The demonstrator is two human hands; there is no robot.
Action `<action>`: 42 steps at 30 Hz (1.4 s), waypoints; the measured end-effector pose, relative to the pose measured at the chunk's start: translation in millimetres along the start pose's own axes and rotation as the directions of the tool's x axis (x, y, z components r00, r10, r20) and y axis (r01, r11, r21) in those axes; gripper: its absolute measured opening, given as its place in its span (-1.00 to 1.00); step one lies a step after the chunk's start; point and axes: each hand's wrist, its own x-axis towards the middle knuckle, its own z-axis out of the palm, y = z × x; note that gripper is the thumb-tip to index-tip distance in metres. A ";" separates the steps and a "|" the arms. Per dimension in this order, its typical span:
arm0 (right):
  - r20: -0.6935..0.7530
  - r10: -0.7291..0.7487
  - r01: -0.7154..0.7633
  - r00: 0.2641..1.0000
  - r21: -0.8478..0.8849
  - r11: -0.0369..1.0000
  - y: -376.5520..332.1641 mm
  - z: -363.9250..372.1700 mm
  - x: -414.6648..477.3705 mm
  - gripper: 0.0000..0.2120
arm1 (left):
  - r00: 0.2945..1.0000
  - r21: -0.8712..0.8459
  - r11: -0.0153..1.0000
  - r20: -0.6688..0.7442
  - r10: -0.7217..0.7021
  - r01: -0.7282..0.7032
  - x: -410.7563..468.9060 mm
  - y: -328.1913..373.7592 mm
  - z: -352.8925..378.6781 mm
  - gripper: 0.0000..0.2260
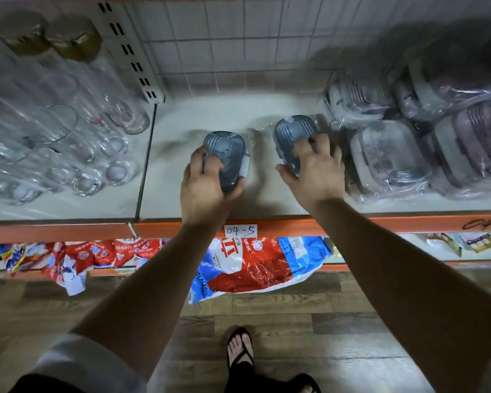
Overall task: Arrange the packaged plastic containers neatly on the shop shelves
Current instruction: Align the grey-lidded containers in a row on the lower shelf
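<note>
Gripping a smoky grey, oval plastic container in clear film (228, 154) with the left hand (207, 188), curling the fingers round its near end and left side. Clasping a second grey oval plastic container in film (292, 131) with the right hand (316, 171), spreading bent fingers over its lid and pressing the thumb against its near left edge. Holding both side by side but apart, over the pale shelf board (210, 114) just ahead of the wrists, without showing whether either is touching the board. Holding the right-hand one just beside the film-wrapped stack of clear and grey lidded plastic boxes (389, 154) to the right of the right hand, with mauve wrapped boxes (474, 137) beyond those. Covering the near ends of both containers with the palms, hiding the left fingertips. Blurring around the containers, making the film's outline hard to trace. Showing rows of clear drinking glasses (97, 160) well left of the left hand, smeared and partly cut off at the frame edge. Reaching both forearms over the orange shelf edge (380, 222), with its white handwritten label reading 04-5 (240, 231) between the wrists.
</note>
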 end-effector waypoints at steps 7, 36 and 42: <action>-0.011 -0.011 0.011 1.000 0.078 0.997 5.9 -19.8 -42.0 -0.58 | 0.999 0.011 0.999 -0.024 0.046 -0.046 -35.1 6.6 -33.6 -0.63; -0.415 -0.156 0.333 0.896 0.399 0.854 39.0 -281.3 -209.7 -0.65 | 0.883 -0.047 0.924 -0.317 0.346 -0.379 -167.7 196.4 -240.4 -0.61; -0.515 -0.110 0.383 0.850 0.461 0.800 35.6 -317.7 -191.6 -0.62 | 0.808 0.082 0.862 -0.316 0.498 -0.500 -131.5 189.8 -270.2 -0.63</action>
